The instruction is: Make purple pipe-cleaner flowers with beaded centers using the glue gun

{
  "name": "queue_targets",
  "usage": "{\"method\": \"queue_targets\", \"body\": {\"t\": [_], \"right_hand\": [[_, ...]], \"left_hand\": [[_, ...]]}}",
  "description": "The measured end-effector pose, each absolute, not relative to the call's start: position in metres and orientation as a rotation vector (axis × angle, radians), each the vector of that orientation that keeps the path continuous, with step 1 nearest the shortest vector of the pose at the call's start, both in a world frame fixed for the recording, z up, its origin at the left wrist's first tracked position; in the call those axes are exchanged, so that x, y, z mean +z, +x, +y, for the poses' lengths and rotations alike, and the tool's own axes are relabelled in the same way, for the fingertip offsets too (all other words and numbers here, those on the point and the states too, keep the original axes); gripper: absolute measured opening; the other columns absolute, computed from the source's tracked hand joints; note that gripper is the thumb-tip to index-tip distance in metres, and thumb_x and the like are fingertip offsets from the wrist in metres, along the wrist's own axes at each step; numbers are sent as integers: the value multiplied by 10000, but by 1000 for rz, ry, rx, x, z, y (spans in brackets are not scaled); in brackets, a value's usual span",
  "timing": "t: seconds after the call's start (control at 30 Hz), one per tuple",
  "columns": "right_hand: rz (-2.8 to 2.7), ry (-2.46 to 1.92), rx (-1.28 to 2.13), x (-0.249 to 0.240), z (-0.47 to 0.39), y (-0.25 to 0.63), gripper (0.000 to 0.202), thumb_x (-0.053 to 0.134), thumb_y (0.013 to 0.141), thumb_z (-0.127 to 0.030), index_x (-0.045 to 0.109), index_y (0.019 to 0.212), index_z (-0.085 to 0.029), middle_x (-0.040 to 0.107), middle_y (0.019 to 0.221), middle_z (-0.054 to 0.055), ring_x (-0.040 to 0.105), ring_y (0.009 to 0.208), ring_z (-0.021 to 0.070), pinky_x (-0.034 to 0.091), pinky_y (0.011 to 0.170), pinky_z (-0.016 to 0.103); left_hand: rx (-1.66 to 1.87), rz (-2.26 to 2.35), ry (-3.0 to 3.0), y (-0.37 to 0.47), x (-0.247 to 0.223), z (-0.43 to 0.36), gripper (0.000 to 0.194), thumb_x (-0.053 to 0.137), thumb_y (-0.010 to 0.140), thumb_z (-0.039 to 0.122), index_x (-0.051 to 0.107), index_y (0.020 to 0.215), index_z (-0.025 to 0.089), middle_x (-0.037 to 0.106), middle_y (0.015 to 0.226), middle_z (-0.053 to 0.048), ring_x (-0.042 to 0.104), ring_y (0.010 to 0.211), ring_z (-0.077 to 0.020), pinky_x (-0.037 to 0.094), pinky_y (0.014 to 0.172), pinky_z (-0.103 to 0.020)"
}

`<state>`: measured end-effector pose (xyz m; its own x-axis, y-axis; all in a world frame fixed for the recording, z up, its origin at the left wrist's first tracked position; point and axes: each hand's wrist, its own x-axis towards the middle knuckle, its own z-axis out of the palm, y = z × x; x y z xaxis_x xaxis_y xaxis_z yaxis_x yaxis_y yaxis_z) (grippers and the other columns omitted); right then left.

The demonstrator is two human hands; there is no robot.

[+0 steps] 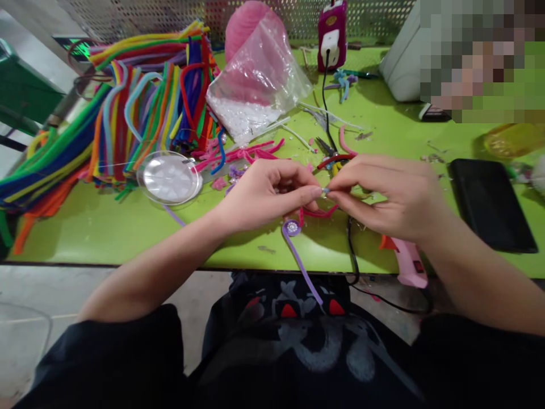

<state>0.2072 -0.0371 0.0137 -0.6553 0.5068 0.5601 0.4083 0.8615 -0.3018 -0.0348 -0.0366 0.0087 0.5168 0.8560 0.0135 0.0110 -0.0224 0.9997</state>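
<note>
My left hand and my right hand meet above the table, thumb and forefinger of each pinched together. Between their fingertips is a small light-blue piece, too small to make out fully. Just below my left hand, a lilac pipe cleaner has a curled top around a pearly round bead cluster, its tail hanging over the table's front edge. Red-pink pipe cleaners lie under my fingers, partly hidden. Pliers lie behind the hands, their handles partly covered by my right hand.
Bundles of coloured pipe cleaners fill the left side. A clear spool lies before them. Behind are a bag of white beads and a power adapter. At right are a pink glue gun, its cord, and a phone.
</note>
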Motion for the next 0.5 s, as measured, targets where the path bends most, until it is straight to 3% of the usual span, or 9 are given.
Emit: {"method": "queue_targets", "body": {"t": [0.23, 0.5], "right_hand": [[-2342, -618, 63, 12, -40, 206, 93, 654, 1080, -167, 712, 1057, -236, 787, 1023, 13, 767, 979, 146, 623, 863, 301], [-2306, -722, 183, 14, -44, 209, 125, 667, 1079, -206, 720, 983, -265, 783, 945, -12, 756, 867, 147, 620, 782, 312]], "left_hand": [[734, 782, 1455, -34, 8, -37, 170, 940, 848, 239, 803, 855, 138, 769, 714, -15, 533, 505, -37, 373, 441, -162], [844, 770, 1557, -31, 4, -39, 70, 818, 924, 155, 799, 861, 131, 752, 737, 0, 542, 535, -28, 405, 475, -157]]}}
